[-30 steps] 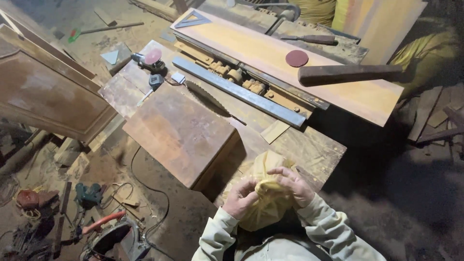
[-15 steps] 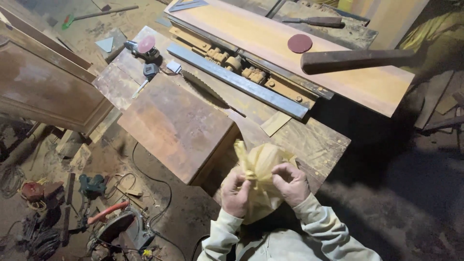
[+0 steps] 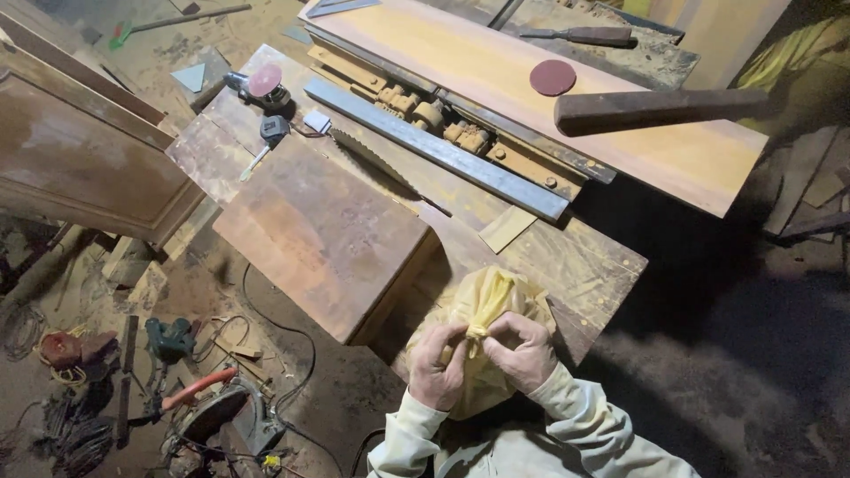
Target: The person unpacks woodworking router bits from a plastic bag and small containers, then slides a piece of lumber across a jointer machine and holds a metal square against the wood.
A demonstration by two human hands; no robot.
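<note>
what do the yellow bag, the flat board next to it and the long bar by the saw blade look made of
Yellow bag, pinched at its neck by the left hand and right hand: thin plastic film, judging by its translucent, crinkled folds.
Flat board: wood, brown and stained, with a dull, worn sheen.
Long bar: probably steel, grey, straight-edged and matte.

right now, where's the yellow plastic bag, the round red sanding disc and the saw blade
yellow plastic bag (image 3: 492,296): head view, bunched top above the hands
round red sanding disc (image 3: 552,77): head view, its centre
saw blade (image 3: 372,162): head view, toothed edge
</note>
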